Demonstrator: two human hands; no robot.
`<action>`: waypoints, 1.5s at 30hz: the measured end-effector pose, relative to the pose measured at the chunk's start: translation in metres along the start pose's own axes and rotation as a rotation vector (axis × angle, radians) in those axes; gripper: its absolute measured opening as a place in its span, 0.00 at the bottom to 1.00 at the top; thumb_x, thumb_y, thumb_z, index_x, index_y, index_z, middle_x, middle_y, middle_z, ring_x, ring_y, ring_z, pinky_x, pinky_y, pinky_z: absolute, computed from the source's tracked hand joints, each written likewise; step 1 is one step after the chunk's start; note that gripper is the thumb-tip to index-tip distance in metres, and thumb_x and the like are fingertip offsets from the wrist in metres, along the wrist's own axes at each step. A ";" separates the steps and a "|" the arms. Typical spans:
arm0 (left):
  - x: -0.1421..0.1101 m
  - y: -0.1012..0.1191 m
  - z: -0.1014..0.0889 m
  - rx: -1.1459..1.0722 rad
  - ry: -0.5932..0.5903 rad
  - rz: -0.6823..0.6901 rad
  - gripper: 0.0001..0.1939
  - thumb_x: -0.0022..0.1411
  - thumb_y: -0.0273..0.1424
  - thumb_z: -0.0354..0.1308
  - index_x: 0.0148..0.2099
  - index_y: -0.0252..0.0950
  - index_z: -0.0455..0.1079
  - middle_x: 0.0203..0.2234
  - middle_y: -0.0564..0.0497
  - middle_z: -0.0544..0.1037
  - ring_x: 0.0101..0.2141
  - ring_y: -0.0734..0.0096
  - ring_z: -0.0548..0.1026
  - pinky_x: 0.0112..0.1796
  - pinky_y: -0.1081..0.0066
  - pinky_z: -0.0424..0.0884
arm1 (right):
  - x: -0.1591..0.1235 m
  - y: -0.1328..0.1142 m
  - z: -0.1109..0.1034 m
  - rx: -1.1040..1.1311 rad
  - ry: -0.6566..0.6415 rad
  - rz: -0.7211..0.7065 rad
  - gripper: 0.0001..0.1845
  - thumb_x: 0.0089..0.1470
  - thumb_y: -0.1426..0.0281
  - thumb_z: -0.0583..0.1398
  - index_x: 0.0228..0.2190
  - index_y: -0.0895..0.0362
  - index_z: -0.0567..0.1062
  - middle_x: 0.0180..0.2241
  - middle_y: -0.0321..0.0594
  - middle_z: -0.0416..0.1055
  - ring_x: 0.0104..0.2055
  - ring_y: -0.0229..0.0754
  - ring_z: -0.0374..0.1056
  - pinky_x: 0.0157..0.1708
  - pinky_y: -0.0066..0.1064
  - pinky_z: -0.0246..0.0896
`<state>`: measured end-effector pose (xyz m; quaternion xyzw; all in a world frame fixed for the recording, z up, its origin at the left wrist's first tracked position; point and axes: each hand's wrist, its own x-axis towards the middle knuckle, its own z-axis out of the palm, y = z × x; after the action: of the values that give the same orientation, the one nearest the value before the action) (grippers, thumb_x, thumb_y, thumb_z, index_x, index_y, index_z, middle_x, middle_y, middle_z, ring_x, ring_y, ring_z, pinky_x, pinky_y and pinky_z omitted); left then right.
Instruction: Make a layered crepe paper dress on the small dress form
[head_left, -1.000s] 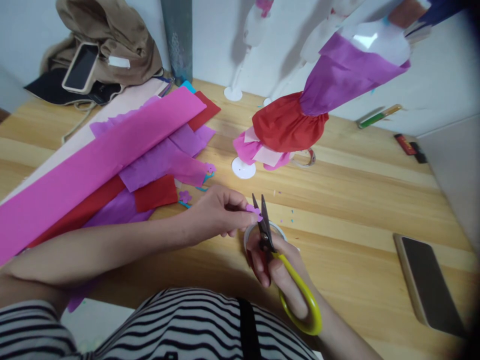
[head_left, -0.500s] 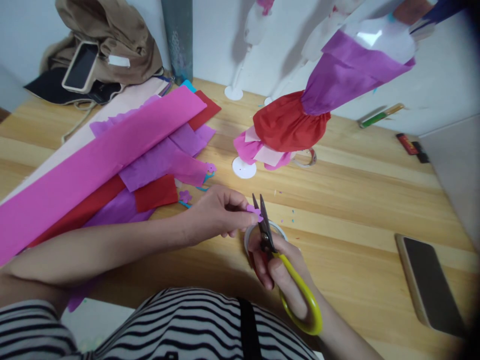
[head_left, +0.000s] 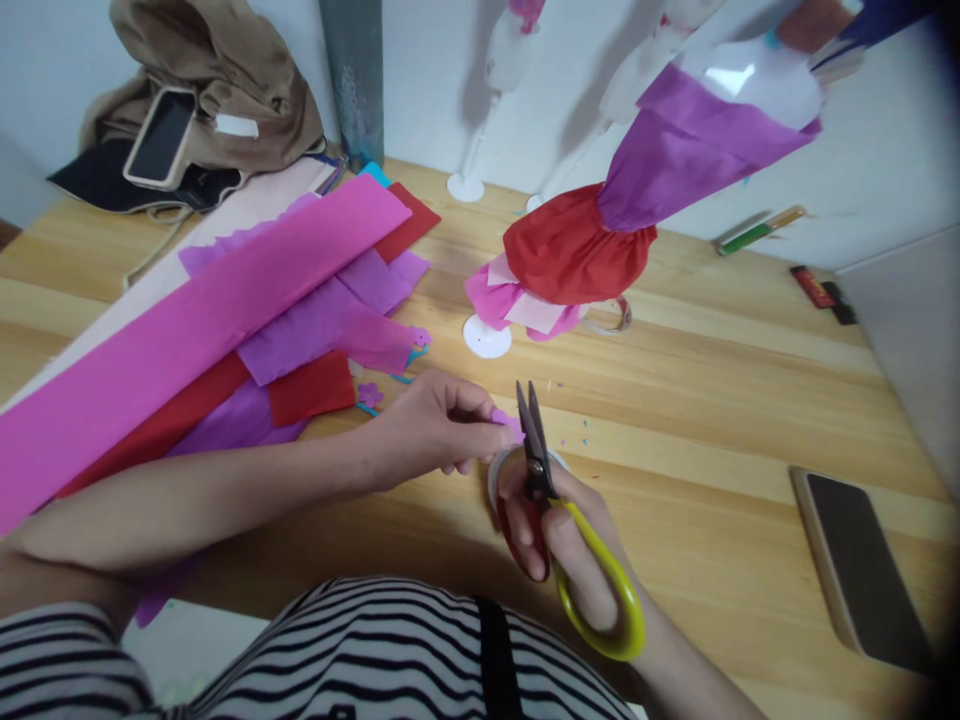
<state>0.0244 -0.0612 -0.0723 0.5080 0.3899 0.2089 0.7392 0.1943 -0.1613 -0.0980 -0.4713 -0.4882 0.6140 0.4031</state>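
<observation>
Between thumb and fingers, my left hand [head_left: 450, 425] pinches a small piece of purple paper [head_left: 508, 424]. My right hand [head_left: 570, 530] holds scissors [head_left: 537, 466] with dark blades and yellow handles; the blades stand slightly apart, just right of the paper piece. A roll of tape [head_left: 495, 478] lies on the table behind the right hand, partly hidden. Left of my left hand is a small purple paper flower [head_left: 369, 396], and another purple flower [head_left: 420, 338] lies farther back. Tiny paper scraps [head_left: 585, 432] are scattered right of the blades.
Pink, red and purple crepe paper [head_left: 202, 300] is piled at left. A figure in a purple and red paper dress [head_left: 585, 245] leans behind the hands on a white base [head_left: 486, 337]. One phone [head_left: 859, 560] lies at right, another [head_left: 160, 138] on a brown bag [head_left: 247, 90].
The scissors have shifted slightly right, away from the purple paper piece. My left hand stays in nearly the same place, still pinching the paper.
</observation>
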 end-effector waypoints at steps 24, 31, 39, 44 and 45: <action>0.000 0.011 -0.003 0.032 0.062 -0.011 0.12 0.51 0.33 0.60 0.20 0.33 0.65 0.13 0.58 0.67 0.15 0.85 0.62 0.15 0.82 0.56 | 0.002 -0.003 -0.004 -0.144 -0.094 -0.033 0.26 0.57 0.41 0.52 0.33 0.51 0.68 0.22 0.33 0.56 0.19 0.38 0.51 0.19 0.35 0.46; 0.002 0.012 -0.006 0.046 0.040 -0.010 0.11 0.50 0.32 0.59 0.20 0.33 0.65 0.13 0.59 0.67 0.14 0.85 0.62 0.14 0.83 0.55 | 0.000 0.001 -0.004 -0.140 -0.087 -0.006 0.25 0.56 0.41 0.53 0.32 0.50 0.67 0.20 0.33 0.55 0.16 0.38 0.50 0.17 0.36 0.43; 0.004 0.013 -0.009 0.070 0.028 -0.029 0.11 0.49 0.31 0.60 0.20 0.33 0.66 0.13 0.58 0.68 0.14 0.84 0.63 0.14 0.83 0.56 | -0.001 -0.005 -0.004 -0.123 -0.113 0.031 0.25 0.57 0.42 0.53 0.32 0.51 0.66 0.20 0.31 0.55 0.16 0.35 0.50 0.16 0.34 0.45; 0.006 0.011 -0.012 0.066 0.010 -0.033 0.10 0.48 0.31 0.60 0.19 0.33 0.66 0.12 0.58 0.67 0.14 0.84 0.63 0.14 0.83 0.56 | -0.002 -0.006 -0.002 -0.108 -0.089 0.089 0.26 0.55 0.40 0.53 0.33 0.50 0.67 0.20 0.31 0.55 0.15 0.35 0.48 0.14 0.34 0.42; 0.006 0.010 -0.012 0.067 0.008 -0.030 0.10 0.48 0.32 0.60 0.20 0.33 0.66 0.12 0.58 0.67 0.14 0.84 0.63 0.14 0.82 0.56 | -0.002 -0.006 -0.002 -0.106 -0.089 0.095 0.26 0.55 0.40 0.54 0.33 0.50 0.68 0.20 0.32 0.56 0.15 0.36 0.49 0.14 0.34 0.42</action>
<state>0.0195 -0.0459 -0.0680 0.5258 0.4070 0.1866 0.7233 0.1974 -0.1615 -0.0916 -0.4870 -0.5143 0.6261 0.3261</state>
